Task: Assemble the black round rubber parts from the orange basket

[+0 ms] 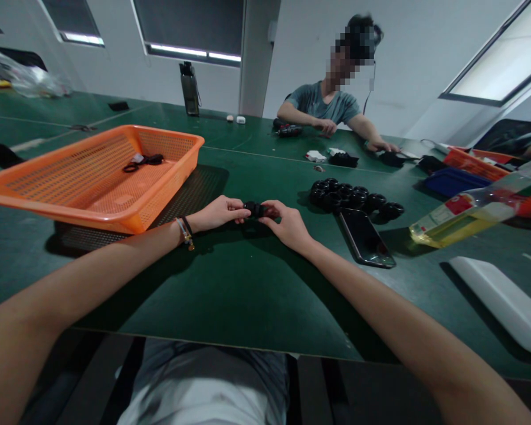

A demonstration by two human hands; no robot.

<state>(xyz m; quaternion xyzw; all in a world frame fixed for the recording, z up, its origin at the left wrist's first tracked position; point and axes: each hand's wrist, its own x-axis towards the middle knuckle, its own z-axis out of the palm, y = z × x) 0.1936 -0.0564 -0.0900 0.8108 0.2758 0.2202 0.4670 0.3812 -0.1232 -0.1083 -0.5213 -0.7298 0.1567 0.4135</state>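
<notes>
Pinching one small black round plastic part [254,209] between both sets of fingertips, left hand [219,212] and right hand [287,225] curled shut on it just above the green table mat [230,283]. Looks like mid-fitting or twisting; probably calls for steady counter-rotation. Pile of similar black ring-shaped parts [354,198] near right, beside dark smartphone [365,238].
</notes>
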